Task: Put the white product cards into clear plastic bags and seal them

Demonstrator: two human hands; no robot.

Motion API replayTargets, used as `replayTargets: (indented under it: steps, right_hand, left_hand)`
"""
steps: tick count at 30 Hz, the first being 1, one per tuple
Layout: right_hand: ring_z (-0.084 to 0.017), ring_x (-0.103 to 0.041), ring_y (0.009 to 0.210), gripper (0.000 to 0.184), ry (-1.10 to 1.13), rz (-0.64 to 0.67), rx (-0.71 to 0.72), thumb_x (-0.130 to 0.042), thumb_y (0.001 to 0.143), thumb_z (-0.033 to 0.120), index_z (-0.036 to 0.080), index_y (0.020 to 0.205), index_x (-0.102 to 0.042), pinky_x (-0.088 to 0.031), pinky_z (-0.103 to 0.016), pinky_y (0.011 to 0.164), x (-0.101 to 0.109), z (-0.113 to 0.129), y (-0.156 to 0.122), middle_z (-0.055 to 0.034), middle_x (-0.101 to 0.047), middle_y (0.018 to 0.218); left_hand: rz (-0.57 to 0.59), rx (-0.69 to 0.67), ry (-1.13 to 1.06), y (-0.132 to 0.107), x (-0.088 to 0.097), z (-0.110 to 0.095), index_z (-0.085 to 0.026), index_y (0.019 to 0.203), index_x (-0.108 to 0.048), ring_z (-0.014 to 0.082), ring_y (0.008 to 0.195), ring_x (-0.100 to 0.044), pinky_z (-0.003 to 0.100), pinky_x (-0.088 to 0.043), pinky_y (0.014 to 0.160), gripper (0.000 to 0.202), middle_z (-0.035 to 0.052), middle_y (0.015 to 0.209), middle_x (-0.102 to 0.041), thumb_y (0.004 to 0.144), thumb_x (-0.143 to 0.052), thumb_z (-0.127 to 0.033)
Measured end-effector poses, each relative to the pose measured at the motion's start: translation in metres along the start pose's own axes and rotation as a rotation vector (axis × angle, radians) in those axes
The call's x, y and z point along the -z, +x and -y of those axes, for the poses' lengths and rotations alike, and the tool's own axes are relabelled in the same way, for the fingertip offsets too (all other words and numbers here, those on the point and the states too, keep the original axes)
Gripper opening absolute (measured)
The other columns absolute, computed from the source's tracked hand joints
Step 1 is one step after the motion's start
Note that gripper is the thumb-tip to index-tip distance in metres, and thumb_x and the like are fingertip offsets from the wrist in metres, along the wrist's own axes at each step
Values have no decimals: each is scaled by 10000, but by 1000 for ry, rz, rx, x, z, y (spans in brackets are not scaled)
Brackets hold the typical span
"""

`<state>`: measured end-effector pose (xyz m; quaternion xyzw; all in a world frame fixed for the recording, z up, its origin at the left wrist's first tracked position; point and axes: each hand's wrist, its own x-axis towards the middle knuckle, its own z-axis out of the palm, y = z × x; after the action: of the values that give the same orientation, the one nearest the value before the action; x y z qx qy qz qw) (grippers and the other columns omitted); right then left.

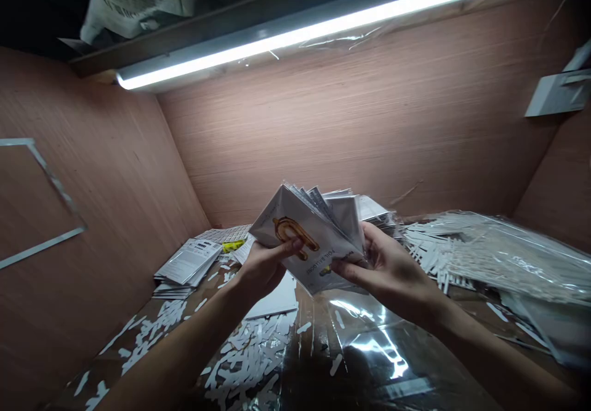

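Several foil balloon packets [302, 242] are fanned out in front of me, held up above the table. The front one is white, with a gold letter-shaped balloon and the words "foil balloon" printed on it. My left hand [265, 269] pinches the fan's left side, thumb on the front face. On the right, my right hand [385, 266] grips the lower right edges, its thumb also in front and its fingers behind the packets. Both hands' rear fingers are partly hidden by the packets.
A stack of white printed packets [189, 266] stands at the left. White paper strips [252, 352] are strewn over the table. Clear plastic bags [521, 257] lie at the right beside more strips. A lit tube lamp [323, 29] runs overhead, and wooden panels [369, 122] enclose the space.
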<state>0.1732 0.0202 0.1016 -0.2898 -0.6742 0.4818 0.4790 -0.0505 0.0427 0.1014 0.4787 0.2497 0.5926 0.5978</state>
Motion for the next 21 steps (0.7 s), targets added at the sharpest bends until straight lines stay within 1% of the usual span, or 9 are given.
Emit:
replayTargets:
  steps: [2,4,7,9,12,14,18,21]
  right_hand:
    - [-302,-747,1014,494,-7,-3,1,-826,844,304,222,1275,-598,-670,-506,871,1,-1,1,-129,-735,1191]
    - [-299,-749,991,477,-34,-9,-2,-818,848,297,233,1268,-601,-673,-497,841,1,-1,1,-120,-736,1194]
    - [-297,-752,964,459,-79,-18,-4,-804,856,277,240,1264,-596,-664,-472,786,2,-1,0,-106,-744,1172]
    - [-292,-753,940,475,-98,-9,4,-798,859,271,242,1281,-582,-654,-458,755,2,-1,0,-98,-752,1147]
    - [-285,-751,925,514,-147,17,31,-790,864,270,257,1322,-557,-643,-450,749,3,-1,-1,-76,-766,1099]
    - [-285,-750,927,537,-218,12,62,-781,872,273,267,1351,-537,-637,-449,754,2,1,-2,-61,-777,1069]
    - [-277,-752,858,581,-403,-55,133,-779,870,302,255,1380,-506,-614,-431,702,0,7,-5,-56,-787,1043]
    - [-270,-753,845,616,-482,-100,170,-805,850,366,234,1376,-511,-606,-426,704,-1,13,-8,-64,-789,1070]
  left_hand:
    - [19,20,6,-1,1,0,-81,1025,-767,390,1039,-757,507,-625,939,444,165,1017,-809,633,-949,-184]
    - [34,43,9,-2,1,1,-68,992,-778,377,976,-770,477,-645,876,415,167,980,-811,629,-949,-177]
    - [34,61,8,-3,0,4,-65,964,-792,312,849,-782,400,-654,781,386,147,931,-814,623,-947,-155]
    - [19,62,5,-3,0,6,-68,941,-798,277,809,-777,361,-649,756,385,136,924,-815,593,-955,-124]
    - [-9,57,2,-2,1,8,-63,885,-803,256,803,-768,334,-641,754,381,134,908,-815,540,-964,-76]
    - [-31,39,-13,-1,3,10,-77,842,-801,238,804,-763,318,-636,764,361,113,879,-813,520,-963,-58]
    - [-76,0,-67,-1,7,15,-111,792,-787,238,812,-761,335,-639,811,335,71,835,-806,508,-953,-50]
    - [-85,-16,-118,-1,9,17,-131,826,-791,229,831,-758,327,-638,838,358,54,846,-806,515,-960,-77]
